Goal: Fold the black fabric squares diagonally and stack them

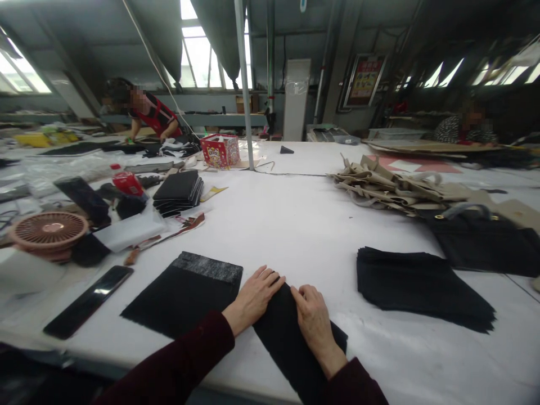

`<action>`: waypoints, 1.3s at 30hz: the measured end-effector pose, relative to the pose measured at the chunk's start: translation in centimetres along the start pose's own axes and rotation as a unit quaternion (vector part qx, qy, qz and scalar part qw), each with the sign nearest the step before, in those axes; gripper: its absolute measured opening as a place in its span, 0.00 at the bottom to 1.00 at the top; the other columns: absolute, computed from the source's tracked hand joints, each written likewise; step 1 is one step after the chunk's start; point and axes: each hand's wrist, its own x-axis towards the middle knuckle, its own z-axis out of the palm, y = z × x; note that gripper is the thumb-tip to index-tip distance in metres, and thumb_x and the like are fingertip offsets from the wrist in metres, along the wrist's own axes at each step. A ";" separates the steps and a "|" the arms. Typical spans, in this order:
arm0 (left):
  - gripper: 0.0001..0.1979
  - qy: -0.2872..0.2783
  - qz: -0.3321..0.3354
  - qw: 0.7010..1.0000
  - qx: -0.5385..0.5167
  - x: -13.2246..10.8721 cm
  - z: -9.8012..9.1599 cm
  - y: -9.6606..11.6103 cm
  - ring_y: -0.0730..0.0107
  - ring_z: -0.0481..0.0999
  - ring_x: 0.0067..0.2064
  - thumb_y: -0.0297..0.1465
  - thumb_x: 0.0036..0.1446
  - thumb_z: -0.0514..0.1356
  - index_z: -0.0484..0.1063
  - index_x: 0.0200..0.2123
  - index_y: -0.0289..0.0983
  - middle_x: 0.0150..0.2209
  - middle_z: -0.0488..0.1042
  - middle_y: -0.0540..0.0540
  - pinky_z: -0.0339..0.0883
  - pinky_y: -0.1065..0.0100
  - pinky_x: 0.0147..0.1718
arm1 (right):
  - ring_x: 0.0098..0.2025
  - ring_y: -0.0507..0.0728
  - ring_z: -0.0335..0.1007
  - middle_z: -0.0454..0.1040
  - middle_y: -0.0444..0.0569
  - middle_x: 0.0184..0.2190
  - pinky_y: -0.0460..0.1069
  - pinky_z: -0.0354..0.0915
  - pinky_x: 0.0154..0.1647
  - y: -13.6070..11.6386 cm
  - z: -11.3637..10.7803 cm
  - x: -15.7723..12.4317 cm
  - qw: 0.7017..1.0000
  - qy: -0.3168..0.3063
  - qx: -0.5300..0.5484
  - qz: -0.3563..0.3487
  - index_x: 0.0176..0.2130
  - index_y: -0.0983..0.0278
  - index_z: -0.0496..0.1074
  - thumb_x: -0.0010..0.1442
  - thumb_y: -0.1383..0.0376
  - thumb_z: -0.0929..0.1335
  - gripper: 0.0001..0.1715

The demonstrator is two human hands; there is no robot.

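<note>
My left hand (pixel 253 298) and my right hand (pixel 312 323) both lie on a narrow piece of black fabric (pixel 291 343), gripping it at its upper part, with the sleeves of a dark red top behind them. To the left of my left hand, a wider black fabric panel (pixel 181 298) lies flat with a grey strip along its far edge. Right of my right hand sits a loose stack of black fabric pieces (pixel 417 287). Further left lies a long glossy black strip (pixel 86 301), apart from both hands.
The white worktable (pixel 304 225) spreads widely ahead. Tan bags (pixel 388 188) lie heaped at the right, beside a black bag (pixel 481 242). Left stand a black stack (pixel 178 192), a red bottle (pixel 127 183) and a round basket (pixel 48 230). Co-workers (pixel 147 109) (pixel 466 126) work beyond the table.
</note>
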 end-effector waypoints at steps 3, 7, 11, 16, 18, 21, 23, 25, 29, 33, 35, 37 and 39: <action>0.29 0.001 0.006 1.000 0.006 0.0 0.0 0.2 0.60 0.62 0.60 0.24 0.58 0.54 0.57 0.63 0.39 0.56 0.67 0.42 0.43 0.57 0.64 | 0.38 0.57 0.60 0.67 0.50 0.35 0.51 0.58 0.40 0.2 -0.3 -0.5 1.000 0.004 -0.006 -0.008 0.51 0.65 0.71 0.66 0.74 0.59 0.18; 0.27 -0.001 0.021 1.000 0.006 0.1 -0.3 0.6 0.60 0.62 0.59 0.24 0.58 0.54 0.59 0.62 0.36 0.55 0.67 0.42 0.43 0.58 0.65 | 0.38 0.57 0.60 0.67 0.50 0.35 0.51 0.58 0.40 0.4 -0.8 -1.2 1.000 0.003 -0.010 -0.013 0.51 0.65 0.71 0.65 0.74 0.59 0.18; 0.29 -0.009 0.031 0.999 0.004 0.2 -0.5 0.9 0.62 0.64 0.58 0.23 0.58 0.53 0.57 0.63 0.37 0.54 0.68 0.42 0.45 0.60 0.64 | 0.38 0.57 0.60 0.67 0.50 0.35 0.51 0.58 0.40 0.6 -1.5 -1.9 1.000 0.002 -0.007 -0.008 0.50 0.65 0.71 0.65 0.74 0.60 0.18; 0.28 -0.010 0.051 0.998 0.027 0.4 -0.6 1.2 0.60 0.63 0.58 0.24 0.58 0.55 0.58 0.62 0.39 0.53 0.68 0.41 0.44 0.56 0.64 | 0.38 0.57 0.60 0.67 0.50 0.34 0.51 0.57 0.40 0.9 -2.1 -2.7 1.000 0.004 -0.007 -0.006 0.50 0.65 0.71 0.66 0.73 0.60 0.17; 0.26 -0.007 0.066 0.997 0.026 0.5 -0.8 1.5 0.60 0.63 0.58 0.25 0.60 0.53 0.59 0.62 0.36 0.53 0.68 0.41 0.44 0.57 0.64 | 0.39 0.57 0.60 0.67 0.50 0.35 0.51 0.57 0.40 1.0 -2.3 -3.1 1.000 0.003 -0.006 -0.003 0.49 0.65 0.71 0.66 0.74 0.59 0.17; 0.25 -0.017 0.080 0.997 0.014 0.7 -1.1 1.9 0.61 0.65 0.56 0.24 0.61 0.52 0.58 0.62 0.33 0.51 0.69 0.41 0.49 0.60 0.62 | 0.39 0.57 0.59 0.67 0.50 0.35 0.51 0.57 0.41 1.1 -2.7 -3.6 1.000 -0.005 -0.004 0.003 0.49 0.65 0.71 0.67 0.73 0.60 0.16; 0.27 -0.023 0.079 0.997 0.012 0.8 -1.2 2.2 0.62 0.66 0.53 0.22 0.60 0.52 0.56 0.63 0.35 0.49 0.69 0.42 0.52 0.61 0.60 | 0.39 0.57 0.59 0.67 0.50 0.35 0.51 0.57 0.41 1.2 -3.0 -3.8 1.000 -0.010 -0.002 0.006 0.49 0.65 0.71 0.67 0.73 0.60 0.16; 0.30 -0.023 0.077 0.997 0.019 0.8 -1.2 2.4 0.61 0.67 0.52 0.21 0.59 0.52 0.55 0.64 0.38 0.48 0.69 0.43 0.53 0.59 0.60 | 0.39 0.57 0.60 0.67 0.50 0.35 0.51 0.57 0.41 1.2 -3.3 -4.0 1.000 -0.011 0.000 0.008 0.48 0.65 0.72 0.67 0.72 0.59 0.15; 0.30 -0.016 0.085 0.996 0.031 0.9 -1.2 2.8 0.60 0.66 0.51 0.21 0.58 0.54 0.56 0.63 0.40 0.48 0.68 0.43 0.50 0.57 0.61 | 0.38 0.57 0.59 0.67 0.49 0.34 0.51 0.56 0.41 1.3 -3.9 -4.3 1.000 -0.004 0.002 0.011 0.46 0.65 0.72 0.67 0.73 0.59 0.15; 0.28 -0.016 0.109 0.994 0.011 0.9 -1.2 3.1 0.61 0.65 0.53 0.21 0.60 0.52 0.56 0.63 0.36 0.51 0.67 0.41 0.54 0.61 0.59 | 0.38 0.57 0.59 0.66 0.49 0.34 0.51 0.56 0.40 1.4 -4.5 -4.6 1.000 -0.011 -0.006 0.014 0.46 0.64 0.72 0.66 0.73 0.60 0.15; 0.28 -0.025 0.109 0.994 0.011 1.0 -1.2 3.3 0.61 0.66 0.52 0.21 0.60 0.52 0.55 0.64 0.36 0.50 0.68 0.42 0.57 0.62 0.57 | 0.38 0.57 0.59 0.66 0.49 0.34 0.51 0.56 0.40 1.4 -4.7 -4.8 1.000 -0.017 -0.011 0.015 0.47 0.64 0.72 0.66 0.73 0.61 0.15; 0.30 -0.034 0.111 0.993 0.021 1.2 -1.2 3.7 0.61 0.67 0.51 0.21 0.60 0.53 0.53 0.65 0.40 0.48 0.68 0.42 0.58 0.61 0.55 | 0.38 0.57 0.59 0.67 0.49 0.34 0.51 0.56 0.40 1.5 -5.0 -5.0 1.000 -0.022 -0.014 0.014 0.47 0.64 0.72 0.66 0.73 0.61 0.15; 0.31 -0.038 0.113 0.992 0.030 1.3 -1.2 4.0 0.60 0.67 0.51 0.21 0.59 0.53 0.53 0.65 0.44 0.48 0.68 0.43 0.58 0.58 0.55 | 0.38 0.57 0.59 0.67 0.49 0.34 0.51 0.56 0.40 1.6 -5.1 -5.3 0.999 -0.023 -0.020 0.011 0.48 0.64 0.72 0.65 0.73 0.61 0.15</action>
